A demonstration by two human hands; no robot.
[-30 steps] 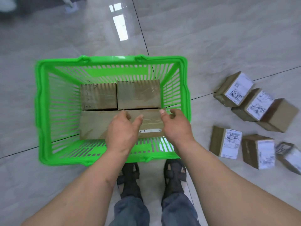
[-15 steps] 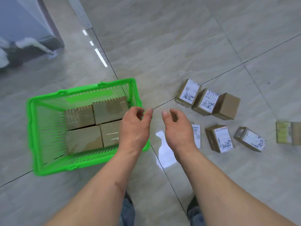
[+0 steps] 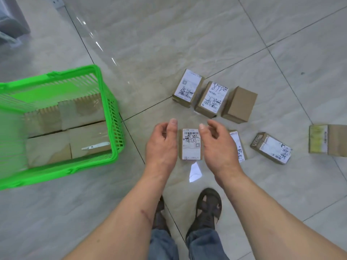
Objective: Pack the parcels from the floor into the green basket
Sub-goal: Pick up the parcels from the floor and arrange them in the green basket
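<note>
The green basket (image 3: 112,117) stands on the floor at the left, with several brown parcels (image 3: 88,139) lying flat inside it. Several more cardboard parcels lie on the tiles to the right. One with a white label (image 3: 191,145) lies between my two hands. My left hand (image 3: 162,145) hovers just left of it, fingers loosely curled and holding nothing. My right hand (image 3: 218,147) hovers just right of it, also relaxed and holding nothing; it partly hides another labelled parcel (image 3: 238,145).
Three parcels (image 3: 212,99) stand in a row farther ahead. Two more (image 3: 271,148) (image 3: 328,140) lie at the right. My feet in dark sandals (image 3: 207,205) stand on the tiles below my hands. A grey object (image 3: 11,21) sits at the far left.
My hands have left the basket and swung right, over the parcels on the floor. The view has turned right, so the basket now sits at the left edge.
</note>
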